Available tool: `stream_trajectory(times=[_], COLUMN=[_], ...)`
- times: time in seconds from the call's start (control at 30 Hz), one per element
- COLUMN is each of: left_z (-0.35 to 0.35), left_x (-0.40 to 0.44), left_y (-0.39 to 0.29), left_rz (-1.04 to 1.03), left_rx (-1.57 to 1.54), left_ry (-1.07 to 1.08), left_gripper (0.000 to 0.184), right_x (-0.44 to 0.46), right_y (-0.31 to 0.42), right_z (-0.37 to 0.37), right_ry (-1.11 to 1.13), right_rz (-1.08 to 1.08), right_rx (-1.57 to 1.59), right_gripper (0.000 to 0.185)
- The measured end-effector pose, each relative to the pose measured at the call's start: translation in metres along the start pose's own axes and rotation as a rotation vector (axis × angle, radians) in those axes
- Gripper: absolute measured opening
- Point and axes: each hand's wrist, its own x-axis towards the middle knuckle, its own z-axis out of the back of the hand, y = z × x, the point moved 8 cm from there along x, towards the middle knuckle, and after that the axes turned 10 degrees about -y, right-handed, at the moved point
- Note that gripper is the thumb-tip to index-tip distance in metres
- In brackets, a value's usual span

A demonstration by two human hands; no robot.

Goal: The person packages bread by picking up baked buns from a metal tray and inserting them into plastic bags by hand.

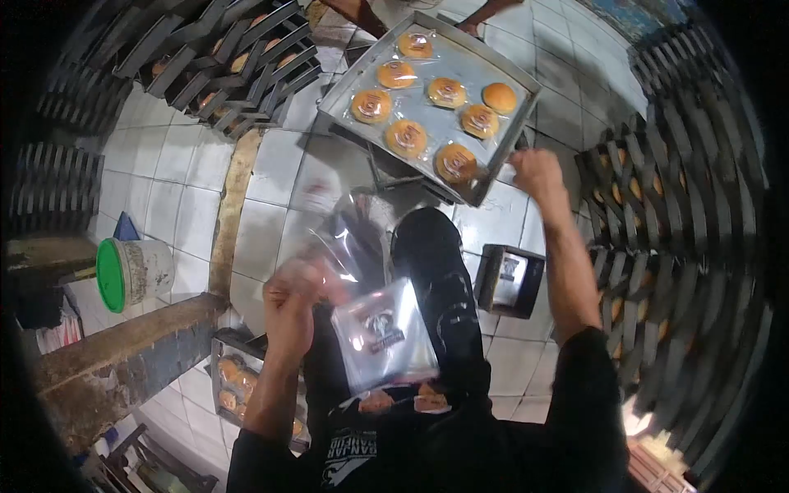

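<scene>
My left hand (293, 296), smeared by motion, is closed on a clear plastic bag (353, 234) above my lap. A stack of printed clear bags (382, 333) lies on my thighs beside it. My right hand (538, 172) is curled closed at the right rim of a metal baking tray (345, 127) and appears to grip that rim. Several round buns in printed clear bags, one a bagged bun (406, 138), lie spread over the tray. A bun (499, 98) near the tray's right corner looks unwrapped.
Another person's limbs (477, 20) show at the tray's far side. A small dark box (511, 281) holding printed packaging stands right of my knee. Stacked racks (657, 189) line both sides. A bucket with green lid (123, 275), wooden beam (140, 361) and bun tray (238, 378) are left.
</scene>
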Motion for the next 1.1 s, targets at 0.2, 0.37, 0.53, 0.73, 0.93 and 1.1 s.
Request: stream_trajectory(times=[0.2, 0.37, 0.53, 0.73, 0.93, 1.1], left_z=[-0.014, -0.019, -0.009, -0.014, 0.0, -0.071], left_x=[0.038, 0.04, 0.039, 0.049, 0.105, 0.054], left_y=[0.021, 0.017, 0.027, 0.02, 0.051, 0.026], left_rz=[-0.053, -0.118, -0.04, 0.086, 0.168, 0.296], left_rx=[0.105, 0.157, 0.167, -0.105, -0.419, -0.437], left_ry=[-0.282, -0.188, -0.234, -0.313, -0.22, -0.064], left_gripper=[0.029, 0.032, 0.032, 0.033, 0.024, 0.034], right_x=[0.187, 0.213, 0.192, 0.073, -0.125, -0.165], right_y=[-0.138, -0.133, -0.079, 0.021, 0.186, 0.203], right_z=[-0.1, -0.131, -0.11, 0.057, 0.188, 0.196], right_ry=[-0.239, -0.145, -0.393, -0.309, -0.359, -1.054], right_rz=[-0.452, -0.604, -0.466, -0.435, -0.083, 0.289], right_rx=[1.07, 0.706, 0.757, 1.973, 1.598, 0.962], right_gripper=[0.052, 0.069, 0.071, 0.065, 0.06, 0.03])
